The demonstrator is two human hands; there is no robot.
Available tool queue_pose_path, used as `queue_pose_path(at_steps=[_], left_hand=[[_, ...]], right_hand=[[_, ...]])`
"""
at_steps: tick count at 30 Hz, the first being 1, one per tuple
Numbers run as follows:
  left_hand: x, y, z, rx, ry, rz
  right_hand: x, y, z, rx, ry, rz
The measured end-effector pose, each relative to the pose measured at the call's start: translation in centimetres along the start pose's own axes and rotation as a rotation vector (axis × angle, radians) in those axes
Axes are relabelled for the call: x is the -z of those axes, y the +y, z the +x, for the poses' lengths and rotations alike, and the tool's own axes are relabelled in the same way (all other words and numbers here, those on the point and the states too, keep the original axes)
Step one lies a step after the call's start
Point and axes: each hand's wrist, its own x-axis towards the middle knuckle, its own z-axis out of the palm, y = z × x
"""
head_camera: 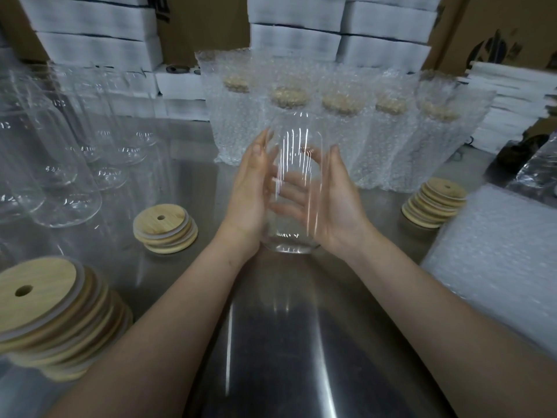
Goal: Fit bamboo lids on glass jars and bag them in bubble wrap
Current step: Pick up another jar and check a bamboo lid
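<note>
1. I hold a tall clear glass jar between my left hand and right hand, palms flat and fingers straight.
2. The jar stands upright with its open mouth up and no lid on.
3. A small stack of round bamboo lids lies left of the jar, seemingly nearest my left hand.

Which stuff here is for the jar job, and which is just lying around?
For the job:
glass jar pressed between left hand and right hand
bamboo lid stacks
empty jars
bubble wrap bags
wrapped jars

Just lying about, as far as shows:
white boxes
cardboard cartons
</note>
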Motion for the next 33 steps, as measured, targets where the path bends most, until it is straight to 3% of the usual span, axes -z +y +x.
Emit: queue_pose_path(at_steps=[7,12,20,25,33], left_hand=[[0.2,0.3,0.1,0.088,0.073,-0.142],[-0.8,0.3,-0.6,0.025,-0.040,0.077],[-1.7,0.6,-1.4,-0.011,0.021,0.251],[-1.5,0.6,-1.6,-0.009,0.077,0.303],[-1.6,1.0,-2.0,-0.013,0.057,0.140]], right_hand=[[-0.1,0.4,-0.3,0.016,0.012,-0.084],[-0.3,0.5,0.0,0.071,0.069,-0.127],[-1.2,0.7,-0.4,0.311,0.221,-0.234],[-1.1,0.6,-0.6,0.263,0.201,-0.314],[-0.5,-0.3,-0.3,0.124,0.247,-0.249]])
